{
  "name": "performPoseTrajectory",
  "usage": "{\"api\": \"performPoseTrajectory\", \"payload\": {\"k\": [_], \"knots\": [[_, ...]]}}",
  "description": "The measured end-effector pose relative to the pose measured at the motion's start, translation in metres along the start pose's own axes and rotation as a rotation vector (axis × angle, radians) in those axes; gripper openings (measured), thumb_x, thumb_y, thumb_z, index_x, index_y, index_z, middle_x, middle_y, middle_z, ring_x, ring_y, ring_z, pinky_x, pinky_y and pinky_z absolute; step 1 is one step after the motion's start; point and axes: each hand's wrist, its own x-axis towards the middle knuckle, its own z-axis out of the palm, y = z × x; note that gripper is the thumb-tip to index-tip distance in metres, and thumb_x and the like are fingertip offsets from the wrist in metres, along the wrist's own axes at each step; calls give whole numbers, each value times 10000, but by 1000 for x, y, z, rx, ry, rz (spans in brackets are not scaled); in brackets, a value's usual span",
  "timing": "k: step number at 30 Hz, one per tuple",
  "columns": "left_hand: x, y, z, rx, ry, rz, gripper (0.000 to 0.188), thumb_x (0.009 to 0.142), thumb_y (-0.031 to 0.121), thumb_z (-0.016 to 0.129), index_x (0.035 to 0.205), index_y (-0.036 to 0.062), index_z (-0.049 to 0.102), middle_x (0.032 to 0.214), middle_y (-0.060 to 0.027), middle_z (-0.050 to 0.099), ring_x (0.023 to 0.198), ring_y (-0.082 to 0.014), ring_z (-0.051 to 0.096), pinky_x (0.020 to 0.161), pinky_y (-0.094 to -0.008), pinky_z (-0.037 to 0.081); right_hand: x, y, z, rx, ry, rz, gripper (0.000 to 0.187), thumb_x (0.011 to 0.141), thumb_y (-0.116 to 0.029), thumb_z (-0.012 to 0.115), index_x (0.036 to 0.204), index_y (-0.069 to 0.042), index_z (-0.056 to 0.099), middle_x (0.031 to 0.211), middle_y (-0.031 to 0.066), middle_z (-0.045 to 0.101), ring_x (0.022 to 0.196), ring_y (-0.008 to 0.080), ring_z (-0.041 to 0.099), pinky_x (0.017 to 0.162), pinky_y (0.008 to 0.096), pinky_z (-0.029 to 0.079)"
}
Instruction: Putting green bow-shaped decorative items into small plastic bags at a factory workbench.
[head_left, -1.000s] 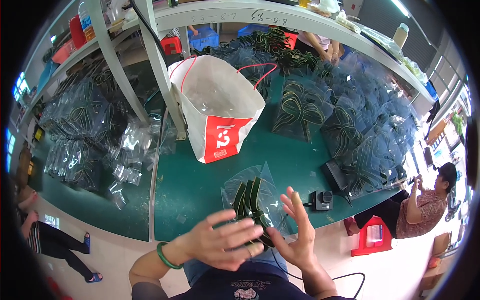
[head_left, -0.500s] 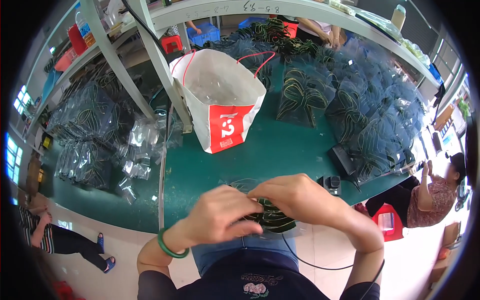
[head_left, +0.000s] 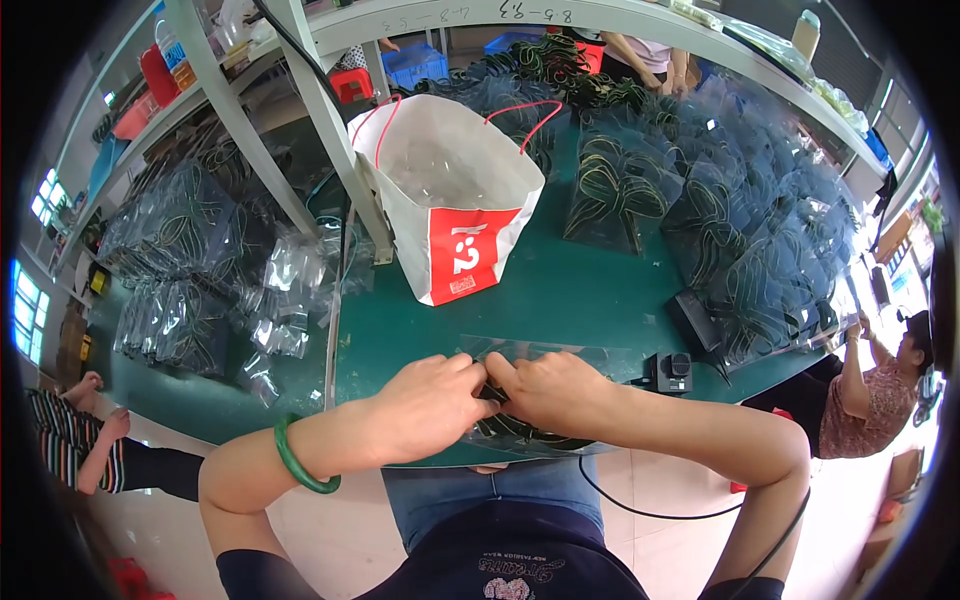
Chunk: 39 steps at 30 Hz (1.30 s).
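My left hand (head_left: 425, 406) and my right hand (head_left: 548, 392) meet fingertip to fingertip at the near edge of the green table (head_left: 560, 290). Both pinch a clear plastic bag (head_left: 560, 352) that lies flat there, with a coiled dark green cable (head_left: 520, 432) inside it under my hands. A green bangle (head_left: 298, 462) circles my left wrist. Most of the coil is hidden by my fingers.
A white and red paper bag (head_left: 450, 195) stands open behind my hands. Heaps of bagged green cables (head_left: 740, 230) fill the right and far side, more bags (head_left: 190, 260) lie left. A small black box (head_left: 672, 370) sits right. Two other people (head_left: 870, 390) sit at the sides.
My hands were spread open above the bagged coil; they have come down together onto it and now pinch the bag at its near edge.
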Motion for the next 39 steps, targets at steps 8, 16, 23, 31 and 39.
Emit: {"api": "performPoseTrajectory", "payload": {"k": [8,16,23,31,39], "knots": [[-5,-2,4,-73,-34,-3,355,887,184,820,1238,157,769,1167,-40,667,1125,-261,649,968,-412,526,-8,1,12,-52,84,-28,239,985,-234,715,1064,-61,570,813,97,693,726,339,736,626,460,581],[-3,-3,1,-165,-80,-62,364,911,227,811,1261,150,742,1169,-52,684,937,-321,707,875,-443,565,-27,-10,10,225,381,-44,177,961,-195,735,1076,-112,628,825,26,670,850,299,697,733,474,577],[-4,-7,3,-211,-58,-88,347,908,213,800,1243,148,742,1115,-66,688,922,-332,702,838,-456,572,-14,-23,2,310,-124,235,287,937,-137,763,1158,-87,587,947,98,787,877,352,763,770,477,590],[-10,-5,12,-246,71,-33,347,892,160,796,1229,113,724,1137,-73,659,951,-318,705,845,-452,584,-14,-5,-2,698,-79,277,211,945,-58,723,1135,-34,632,965,179,801,917,377,769,825,467,576],[-10,-5,14,-169,56,-8,185,926,184,775,1100,121,775,1101,-36,628,1102,-255,656,914,-409,543,-14,-8,3,650,-24,294,218,939,-65,745,1117,-41,622,898,154,800,846,340,773,763,429,576]]}}
